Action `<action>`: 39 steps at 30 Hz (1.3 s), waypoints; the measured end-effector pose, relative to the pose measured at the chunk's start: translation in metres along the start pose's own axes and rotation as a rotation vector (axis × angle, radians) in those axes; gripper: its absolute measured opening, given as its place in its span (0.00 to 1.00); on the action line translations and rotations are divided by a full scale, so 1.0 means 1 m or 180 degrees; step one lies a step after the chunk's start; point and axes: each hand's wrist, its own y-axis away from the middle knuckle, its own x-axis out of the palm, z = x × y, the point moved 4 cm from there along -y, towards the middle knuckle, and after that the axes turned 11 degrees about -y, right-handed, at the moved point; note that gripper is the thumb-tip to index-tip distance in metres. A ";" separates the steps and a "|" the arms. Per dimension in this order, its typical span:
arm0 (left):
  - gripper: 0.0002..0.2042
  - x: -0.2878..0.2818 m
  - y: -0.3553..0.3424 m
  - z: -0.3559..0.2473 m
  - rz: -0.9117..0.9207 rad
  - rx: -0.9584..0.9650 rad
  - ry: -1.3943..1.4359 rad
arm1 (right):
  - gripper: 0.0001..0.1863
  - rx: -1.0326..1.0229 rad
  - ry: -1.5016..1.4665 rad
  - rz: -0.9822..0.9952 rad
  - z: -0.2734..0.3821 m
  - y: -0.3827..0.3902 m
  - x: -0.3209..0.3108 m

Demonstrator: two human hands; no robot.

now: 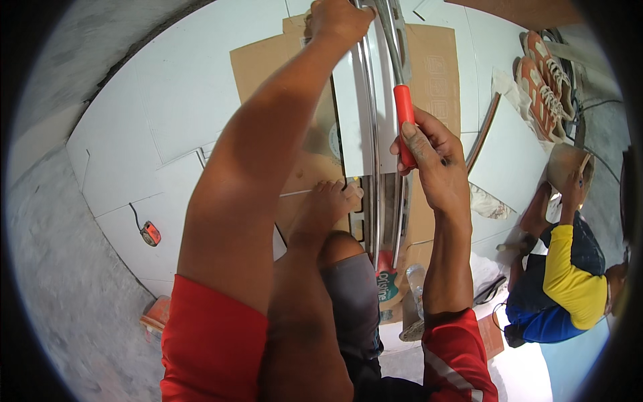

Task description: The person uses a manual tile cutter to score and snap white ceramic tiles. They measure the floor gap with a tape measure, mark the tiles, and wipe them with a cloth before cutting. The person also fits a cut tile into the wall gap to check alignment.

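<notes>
A manual tile cutter (373,201) with two chrome rails lies lengthwise before me. A white tile (357,94) sits under its rails. My right hand (432,151) is closed around the red handle (405,110) of the cutter's lever, whose metal shaft runs up to the far end of the rails. Stretched far forward, my left hand (340,23) is closed at the far end of the cutter, its thumb against the rail. The upper frame edge cuts off part of that hand, and its fingertips are hidden. My bare foot (335,201) rests beside the cutter's near half.
Brown cardboard (432,80) lies under the cutter, over white floor tiles (174,114). An orange tape measure (151,233) is at left. Orange shoes (539,80) stand far right, above a loose white tile (512,157). A person in yellow and blue (573,275) crouches at right. A plastic bottle (415,285) is near.
</notes>
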 end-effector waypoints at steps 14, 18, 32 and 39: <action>0.30 0.035 0.062 0.049 -0.0160 0.0225 -0.0468 | 0.27 0.0291 -0.0037 0.0238 -0.033 0.068 -0.014; 0.29 0.045 0.094 0.059 0.0320 0.0184 0.0235 | 0.25 0.0614 0.0000 0.0341 -0.050 0.103 -0.028; 0.13 0.091 0.253 0.100 0.1885 -0.0138 0.1381 | 0.20 0.1594 0.0035 0.0407 -0.137 0.253 -0.078; 0.16 0.090 0.266 0.108 0.1936 0.0100 0.0923 | 0.18 0.1754 0.0062 0.0382 -0.150 0.267 -0.081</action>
